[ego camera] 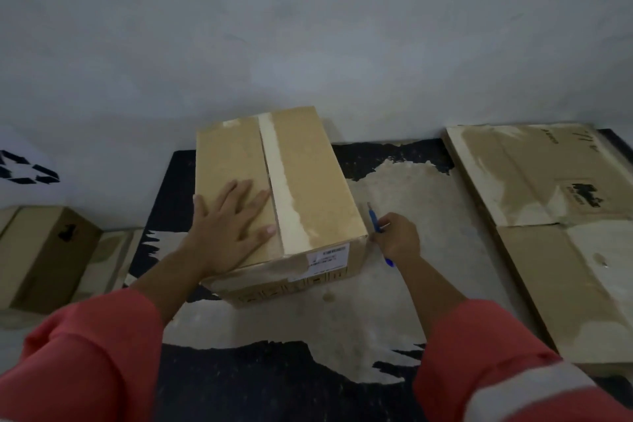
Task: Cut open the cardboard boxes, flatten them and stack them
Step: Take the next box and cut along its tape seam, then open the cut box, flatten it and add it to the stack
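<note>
A closed brown cardboard box [308,181] stands on the worn black table [394,284], a strip of pale tape running along its top seam and a white label on its near side. My left hand [229,226] presses flat on the box's top, left of the tape, fingers spread. My right hand [397,238] grips a blue cutter [375,221] just right of the box's near right corner, with the blade end pointing up and away. Flattened cardboard sheets [548,216] lie stacked on the right of the table.
Another closed cardboard box [44,257] stands to the left, beyond the table's edge. A grey wall rises right behind the table, with a black recycling symbol [24,169] at the far left. The table's worn grey patch spreads between the box and the flattened stack.
</note>
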